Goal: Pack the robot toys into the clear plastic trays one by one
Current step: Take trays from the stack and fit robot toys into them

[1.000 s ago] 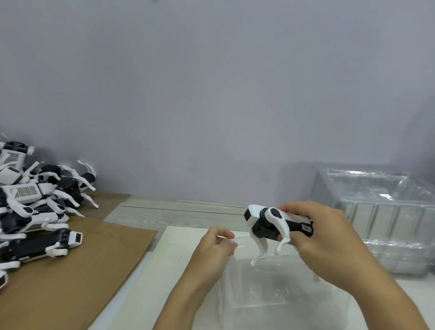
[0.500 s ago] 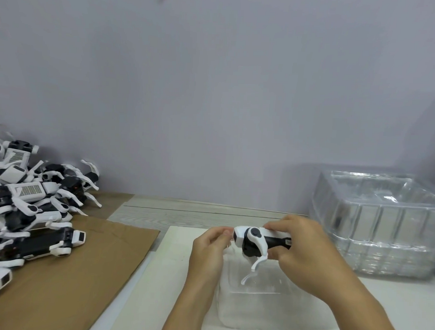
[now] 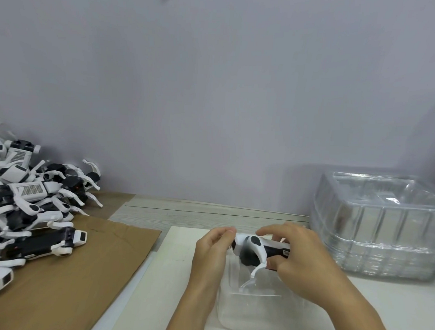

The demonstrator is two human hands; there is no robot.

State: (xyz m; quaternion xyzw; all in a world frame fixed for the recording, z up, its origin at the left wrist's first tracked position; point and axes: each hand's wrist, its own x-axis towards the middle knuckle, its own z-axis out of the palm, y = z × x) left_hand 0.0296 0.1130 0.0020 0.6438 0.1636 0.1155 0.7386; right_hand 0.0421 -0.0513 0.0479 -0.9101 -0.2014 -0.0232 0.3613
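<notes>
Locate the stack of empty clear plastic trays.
In the head view, the stack of clear plastic trays sits at the right against the grey wall, just beyond the right hand.

We saw a pale wood-grain table (image 3: 204,214) running along the wall. At its left edge lay a brown cardboard sheet (image 3: 87,271), and a heap of black-and-white robot toys (image 3: 28,201) rested on it. A white board (image 3: 171,282) covered the table's middle, with one clear tray (image 3: 255,311) standing on it. Toward the right edge stood a stack of clear trays (image 3: 380,227).
</notes>
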